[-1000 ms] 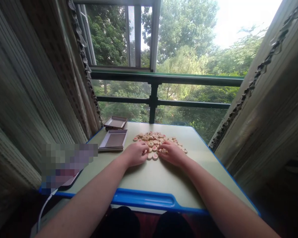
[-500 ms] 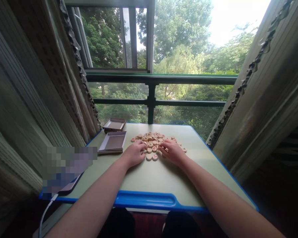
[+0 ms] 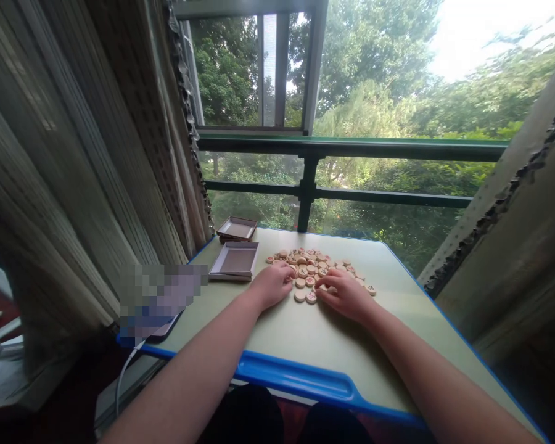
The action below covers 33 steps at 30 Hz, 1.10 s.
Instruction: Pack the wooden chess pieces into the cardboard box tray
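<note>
A heap of round wooden Chinese chess pieces (image 3: 311,269) with red and dark characters lies on the table. At the heap's left front side is my left hand (image 3: 274,285), its fingers loosely bent and apart beside several pieces. My right hand (image 3: 346,293) rests low over the right front of the heap, thumb and fingers apart, with pieces partly hidden under it. Its fingertips are close to a front chess piece (image 3: 311,297) with a red character; whether they touch it I cannot tell. Another piece (image 3: 300,296) lies just left of that one.
Two shallow open box parts, a nearer tray (image 3: 224,277) and a farther one (image 3: 237,229), sit at the table's left. A blurred-out device with a white cable (image 3: 120,382) lies at the left edge. The table (image 3: 296,339) has a blue rim; a green railing (image 3: 351,147) stands behind.
The view has turned left, so the scene shifts right. My right hand has come slightly nearer to me, toward the front red piece. My left hand stays beside the heap.
</note>
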Available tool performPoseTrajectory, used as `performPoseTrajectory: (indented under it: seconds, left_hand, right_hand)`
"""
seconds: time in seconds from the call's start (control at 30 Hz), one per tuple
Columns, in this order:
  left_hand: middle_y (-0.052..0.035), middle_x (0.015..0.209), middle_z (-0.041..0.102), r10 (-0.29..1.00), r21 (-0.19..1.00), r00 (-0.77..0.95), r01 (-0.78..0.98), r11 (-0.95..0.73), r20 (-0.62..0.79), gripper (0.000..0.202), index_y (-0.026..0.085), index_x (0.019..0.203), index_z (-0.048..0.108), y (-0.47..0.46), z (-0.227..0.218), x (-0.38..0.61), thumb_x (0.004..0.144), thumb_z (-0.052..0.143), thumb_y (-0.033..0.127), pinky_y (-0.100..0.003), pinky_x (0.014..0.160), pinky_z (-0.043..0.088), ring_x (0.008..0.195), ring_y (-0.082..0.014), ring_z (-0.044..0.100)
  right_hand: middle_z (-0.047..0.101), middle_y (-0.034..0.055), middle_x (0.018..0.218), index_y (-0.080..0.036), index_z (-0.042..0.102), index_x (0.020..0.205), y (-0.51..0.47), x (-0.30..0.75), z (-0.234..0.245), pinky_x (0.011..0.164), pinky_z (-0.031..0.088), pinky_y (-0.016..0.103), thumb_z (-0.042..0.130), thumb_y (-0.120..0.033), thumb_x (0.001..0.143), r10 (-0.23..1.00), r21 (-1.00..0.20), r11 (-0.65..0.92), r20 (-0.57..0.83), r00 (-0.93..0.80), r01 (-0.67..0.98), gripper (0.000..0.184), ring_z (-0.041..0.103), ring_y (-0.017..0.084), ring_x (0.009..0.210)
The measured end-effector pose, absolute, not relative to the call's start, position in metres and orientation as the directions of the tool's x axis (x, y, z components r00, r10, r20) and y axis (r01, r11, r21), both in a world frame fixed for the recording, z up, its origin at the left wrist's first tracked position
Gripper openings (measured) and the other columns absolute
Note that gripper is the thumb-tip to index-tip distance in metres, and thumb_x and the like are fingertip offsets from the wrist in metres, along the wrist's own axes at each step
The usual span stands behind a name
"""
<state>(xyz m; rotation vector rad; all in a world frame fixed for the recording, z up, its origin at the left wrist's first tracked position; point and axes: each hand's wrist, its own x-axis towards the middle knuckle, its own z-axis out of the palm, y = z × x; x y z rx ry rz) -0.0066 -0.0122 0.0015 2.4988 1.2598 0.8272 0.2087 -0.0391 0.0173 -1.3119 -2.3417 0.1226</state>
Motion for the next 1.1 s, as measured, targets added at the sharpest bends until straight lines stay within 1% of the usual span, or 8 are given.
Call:
performPoseTrajectory:
  seconds: [0.17, 0.27, 0.37, 0.5, 0.57, 0.67, 0.87, 1.1]
  left_hand:
    - [-0.0041, 0.093, 0.062, 0.777, 0.365, 0.451, 0.701, -0.613, 0.439, 0.014, 0.019, 0.085, 0.063, -0.022, 0.018, -0.003, 0.076, 0.053, 0.019, -0.027, 0.075, 0.046, 0.081, -0.0158, 0.058]
    - [-0.0051, 0.091, 0.062, 0.76, 0.336, 0.236, 0.79, -0.512, 0.605, 0.015, 0.02, 0.09, 0.062, -0.053, 0.038, -0.022, 0.08, 0.05, 0.022, -0.03, 0.079, 0.045, 0.084, -0.0179, 0.056]
    - [-0.0095, 0.099, 0.059, 0.621, 0.396, -0.212, 0.902, -0.174, 0.754, 0.022, 0.018, 0.097, 0.061, -0.097, 0.039, -0.063, 0.081, 0.051, 0.029, -0.041, 0.092, 0.038, 0.1, -0.0256, 0.049]
    - [-0.0163, 0.124, 0.046, 0.483, 0.451, -0.562, 0.827, 0.335, 0.671, 0.045, 0.017, 0.108, 0.059, -0.142, 0.01, -0.119, 0.075, 0.055, 0.047, -0.056, 0.095, 0.028, 0.119, -0.0384, 0.032]
    - [-0.0171, 0.129, 0.042, 0.583, 0.394, -0.572, 0.82, 0.414, 0.578, 0.052, 0.019, 0.107, 0.06, -0.153, -0.003, -0.135, 0.073, 0.053, 0.057, -0.063, 0.093, 0.025, 0.123, -0.0439, 0.025]
    - [-0.0201, 0.135, 0.035, 0.555, 0.371, -0.547, 0.836, 0.405, 0.627, 0.066, 0.015, 0.126, 0.046, -0.158, -0.013, -0.145, 0.076, 0.047, 0.059, -0.059, 0.097, 0.024, 0.126, -0.0415, 0.022]
    - [-0.0249, 0.13, 0.042, 0.603, 0.379, -0.56, 0.828, 0.412, 0.568, 0.083, 0.009, 0.131, 0.035, -0.154, -0.018, -0.155, 0.069, 0.053, 0.06, -0.051, 0.095, 0.031, 0.12, -0.0386, 0.037]
    - [-0.0207, 0.11, 0.06, 0.775, 0.316, -0.526, 0.845, 0.431, 0.349, 0.067, 0.011, 0.125, 0.042, -0.145, -0.003, -0.17, 0.071, 0.053, 0.05, -0.049, 0.092, 0.035, 0.104, -0.0345, 0.053]
  right_hand:
    - [0.059, 0.0056, 0.08, -0.021, 0.069, 0.082, -0.036, 0.208, 0.016, 0.071, 0.043, 0.031, 0.055, -0.034, 0.078, 0.824, -0.278, 0.55, 0.336, -0.457, 0.788, 0.02, 0.054, 0.018, 0.077]
    - [0.06, 0.0054, 0.079, -0.022, 0.069, 0.083, -0.035, 0.209, 0.015, 0.071, 0.043, 0.032, 0.053, -0.035, 0.079, 0.822, -0.272, 0.553, 0.334, -0.462, 0.788, 0.021, 0.055, 0.019, 0.077]
    - [0.061, 0.0062, 0.08, -0.022, 0.069, 0.083, -0.033, 0.209, 0.013, 0.07, 0.044, 0.032, 0.051, -0.037, 0.079, 0.814, -0.268, 0.564, 0.342, -0.47, 0.781, 0.024, 0.055, 0.019, 0.077]
    - [0.063, 0.0072, 0.079, -0.022, 0.069, 0.081, -0.029, 0.208, 0.012, 0.07, 0.045, 0.034, 0.052, -0.038, 0.077, 0.816, -0.241, 0.557, 0.338, -0.469, 0.795, 0.023, 0.057, 0.02, 0.074]
    - [0.064, 0.0078, 0.079, -0.022, 0.069, 0.082, -0.029, 0.205, 0.012, 0.07, 0.045, 0.034, 0.05, -0.038, 0.078, 0.81, -0.239, 0.563, 0.347, -0.472, 0.791, 0.024, 0.058, 0.021, 0.074]
    - [0.064, 0.0085, 0.08, -0.021, 0.068, 0.084, -0.032, 0.203, 0.014, 0.07, 0.046, 0.034, 0.049, -0.04, 0.078, 0.81, -0.252, 0.567, 0.342, -0.476, 0.785, 0.027, 0.058, 0.021, 0.075]
    - [0.065, 0.0087, 0.081, -0.021, 0.068, 0.083, -0.034, 0.205, 0.015, 0.071, 0.046, 0.035, 0.049, -0.041, 0.078, 0.818, -0.279, 0.558, 0.344, -0.462, 0.781, 0.028, 0.058, 0.021, 0.076]
    - [0.064, 0.007, 0.078, -0.02, 0.067, 0.081, -0.037, 0.205, 0.019, 0.07, 0.045, 0.034, 0.05, -0.037, 0.078, 0.811, -0.289, 0.564, 0.373, -0.451, 0.774, 0.025, 0.058, 0.02, 0.074]
